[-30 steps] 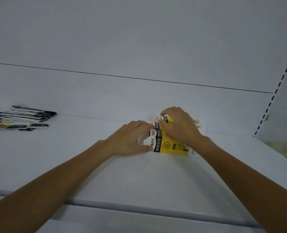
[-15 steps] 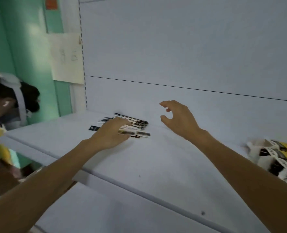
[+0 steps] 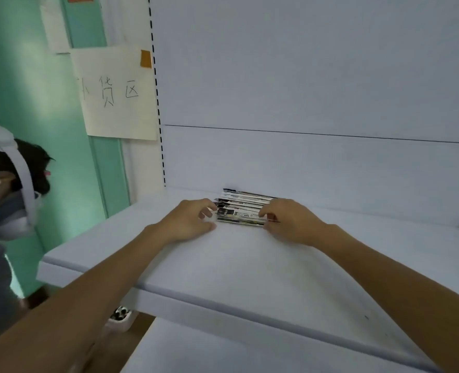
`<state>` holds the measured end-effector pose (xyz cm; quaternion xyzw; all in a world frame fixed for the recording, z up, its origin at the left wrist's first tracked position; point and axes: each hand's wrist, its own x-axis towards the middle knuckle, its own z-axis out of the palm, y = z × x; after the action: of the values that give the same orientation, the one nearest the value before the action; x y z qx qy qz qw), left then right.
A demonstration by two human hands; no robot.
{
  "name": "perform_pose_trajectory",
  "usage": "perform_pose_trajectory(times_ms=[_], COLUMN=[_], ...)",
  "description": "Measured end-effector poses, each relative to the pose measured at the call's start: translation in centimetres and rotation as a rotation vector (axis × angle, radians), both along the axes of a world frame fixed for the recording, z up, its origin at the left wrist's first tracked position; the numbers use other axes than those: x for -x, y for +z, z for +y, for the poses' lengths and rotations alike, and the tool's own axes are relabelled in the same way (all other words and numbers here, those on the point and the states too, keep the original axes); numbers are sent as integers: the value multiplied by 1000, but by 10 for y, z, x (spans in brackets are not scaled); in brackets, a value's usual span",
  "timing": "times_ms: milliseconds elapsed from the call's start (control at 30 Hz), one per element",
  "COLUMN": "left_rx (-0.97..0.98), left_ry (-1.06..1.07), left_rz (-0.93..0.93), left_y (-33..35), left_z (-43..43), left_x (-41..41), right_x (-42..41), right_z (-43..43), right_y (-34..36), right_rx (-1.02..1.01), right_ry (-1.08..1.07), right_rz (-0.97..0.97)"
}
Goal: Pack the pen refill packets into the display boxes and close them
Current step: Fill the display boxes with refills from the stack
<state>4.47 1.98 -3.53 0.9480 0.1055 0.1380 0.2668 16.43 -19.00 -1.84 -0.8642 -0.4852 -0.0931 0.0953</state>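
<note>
Shelf (image 3: pixel 236 265) front lies open; back panel (image 3: pixel 303 162) blocks behind packets (image 3: pixel 245 208).

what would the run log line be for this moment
step: gathering | left hand: grips left end of packet pile | right hand: grips right end | packet pile: lying on shelf

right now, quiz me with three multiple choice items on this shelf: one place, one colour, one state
1. Where on the shelf does the packet pile lie? A front edge B at the back C hanging off the side
2. The wall left of the shelf is: A red B black C green
3. The left hand and right hand: A each grips one pile end B hang idle C hold a box

B, pile sits far from the front; C, mint paint; A, fingers curl at both ends.
</note>
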Motion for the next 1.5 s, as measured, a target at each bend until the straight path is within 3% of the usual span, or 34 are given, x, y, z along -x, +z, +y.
perform_pose_trajectory(times_ms=[167,233,367,533,733,900,1000,1067,1100,1133,1200,1300,1433,1500], left_rx=[128,140,-16,-118,-173,55,414,724,791,768,509,167,91,122], left_ry=[-44,-66,-133,-147,10,169,163,40,-23,-71,-142,-273,-227,-186], left_rz=[-204,-165,-32,-95,-149,-248,-295,-223,-169,-129,-111,-115,-150,-187], left_y=[1,2,-6,-7,-7,-5,5,11,14,15,14,11,12,14], left_z=[-6,-8,-4,-3,7,7,-6,-24,-34,-45,-59,-69,-64,-56], left_x=[-17,-21,-25,-23,-16,-17,-17,-16,-14,-13,-13,-12,-9,-12], right_x=[-1,-5,-5,-1,8,12,10,12,14,18,25,31,34,31], right_z=[-15,-25,-35,-33,-19,-12,-6,0,5,10,17,26,26,20], right_y=[11,9,-6,-5,0,4,9,14,18,21,25,23,40,46], right_rx=[-127,-109,-65,-123,-313,-516,-560,-622,-630,-619,-588,-619,-1044,-1135], right_ry=[-119,-183,-210,-165,-166,-251,-313,-314,-308,-303,-288,-257,-106,-41], right_rz=[-12,29,222,190,220,260,305,421,482,539,592,529,678,809])
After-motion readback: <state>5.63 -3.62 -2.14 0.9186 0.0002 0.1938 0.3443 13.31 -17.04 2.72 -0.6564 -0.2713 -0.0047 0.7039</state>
